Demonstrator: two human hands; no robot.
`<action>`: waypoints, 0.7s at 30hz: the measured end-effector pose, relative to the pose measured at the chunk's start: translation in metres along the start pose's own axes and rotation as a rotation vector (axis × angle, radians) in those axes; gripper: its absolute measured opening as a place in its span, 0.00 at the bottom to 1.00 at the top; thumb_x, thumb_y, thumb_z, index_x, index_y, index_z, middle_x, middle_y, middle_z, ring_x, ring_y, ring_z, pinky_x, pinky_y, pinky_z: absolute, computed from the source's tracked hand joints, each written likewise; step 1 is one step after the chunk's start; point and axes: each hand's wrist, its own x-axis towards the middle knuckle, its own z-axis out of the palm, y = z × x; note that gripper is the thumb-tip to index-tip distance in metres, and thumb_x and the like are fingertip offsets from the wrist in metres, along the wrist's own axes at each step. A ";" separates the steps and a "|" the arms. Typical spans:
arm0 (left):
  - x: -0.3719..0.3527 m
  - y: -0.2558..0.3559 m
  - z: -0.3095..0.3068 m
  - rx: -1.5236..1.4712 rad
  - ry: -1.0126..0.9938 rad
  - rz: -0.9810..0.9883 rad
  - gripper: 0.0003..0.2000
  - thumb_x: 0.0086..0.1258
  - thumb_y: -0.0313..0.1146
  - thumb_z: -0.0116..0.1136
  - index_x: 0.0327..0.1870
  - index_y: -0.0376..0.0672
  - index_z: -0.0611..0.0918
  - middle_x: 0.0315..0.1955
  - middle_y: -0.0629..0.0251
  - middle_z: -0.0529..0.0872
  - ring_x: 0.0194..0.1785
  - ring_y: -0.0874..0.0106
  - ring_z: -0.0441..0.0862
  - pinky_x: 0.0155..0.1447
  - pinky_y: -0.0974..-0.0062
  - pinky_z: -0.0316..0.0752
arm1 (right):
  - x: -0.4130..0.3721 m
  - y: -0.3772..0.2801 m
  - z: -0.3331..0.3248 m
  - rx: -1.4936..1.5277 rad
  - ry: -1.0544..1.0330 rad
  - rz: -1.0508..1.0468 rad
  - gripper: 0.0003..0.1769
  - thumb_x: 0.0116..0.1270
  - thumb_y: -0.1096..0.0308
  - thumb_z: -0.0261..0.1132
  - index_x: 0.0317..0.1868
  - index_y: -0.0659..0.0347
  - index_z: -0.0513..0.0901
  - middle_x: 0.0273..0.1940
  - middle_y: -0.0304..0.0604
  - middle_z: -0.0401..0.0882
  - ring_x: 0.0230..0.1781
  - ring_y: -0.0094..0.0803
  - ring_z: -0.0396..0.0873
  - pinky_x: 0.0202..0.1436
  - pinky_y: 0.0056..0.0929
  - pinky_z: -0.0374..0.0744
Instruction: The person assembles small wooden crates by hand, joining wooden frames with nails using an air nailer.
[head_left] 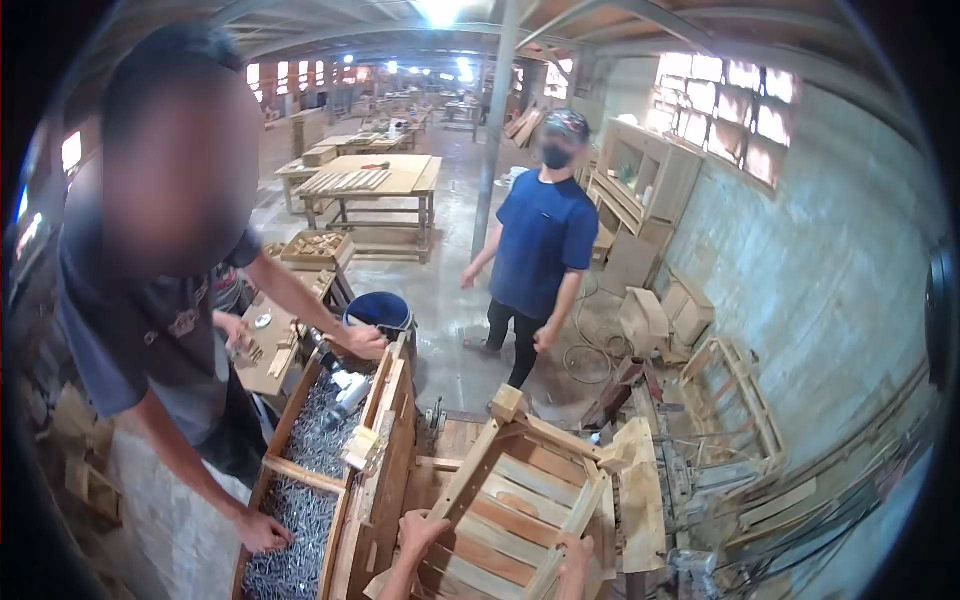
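A slatted wooden frame with corner blocks lies tilted before me over a wooden work surface. My left hand is closed around its left rail, near the lower end. On the opposite rail, my right hand grips with the fingers wrapped over the edge. Left of the frame stands a wooden box split by a divider and filled with loose screws. A silver power tool rests on the screws in the far compartment. A small wood block sits on the box's right edge.
A co-worker leans over the box, one hand at the screws. Another person in a blue shirt stands beyond the frame. A blue bucket is behind the box. Wooden furniture parts line the right wall.
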 end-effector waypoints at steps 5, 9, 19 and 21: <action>-0.063 0.017 -0.036 -0.270 0.129 0.109 0.20 0.41 0.38 0.69 0.36 0.36 0.88 0.26 0.59 0.88 0.31 0.73 0.85 0.39 0.72 0.80 | 0.003 -0.029 -0.005 0.003 -0.199 -0.290 0.19 0.39 0.72 0.64 0.36 0.69 0.75 0.31 0.40 0.72 0.28 0.30 0.71 0.30 0.30 0.71; -0.073 0.006 -0.044 -0.525 0.093 0.299 0.18 0.46 0.30 0.67 0.41 0.34 0.86 0.30 0.65 0.87 0.34 0.78 0.82 0.41 0.75 0.77 | -0.082 -0.120 -0.013 0.100 -0.280 -0.467 0.28 0.43 0.73 0.65 0.50 0.69 0.77 0.37 0.40 0.78 0.31 0.26 0.75 0.34 0.27 0.75; -0.191 0.100 -0.108 -1.039 -0.515 0.974 0.07 0.58 0.26 0.59 0.36 0.35 0.79 0.26 0.69 0.80 0.26 0.78 0.75 0.29 0.78 0.70 | -0.279 -0.247 -0.126 0.008 0.061 -1.087 0.38 0.40 0.63 0.75 0.55 0.69 0.77 0.44 0.43 0.79 0.45 0.35 0.76 0.53 0.33 0.73; -0.179 0.102 -0.107 -0.983 -0.568 1.084 0.09 0.62 0.31 0.57 0.38 0.35 0.77 0.29 0.64 0.80 0.30 0.73 0.78 0.33 0.75 0.74 | -0.313 -0.256 -0.150 0.139 0.035 -1.303 0.40 0.39 0.63 0.75 0.57 0.67 0.76 0.47 0.48 0.81 0.49 0.37 0.78 0.56 0.36 0.74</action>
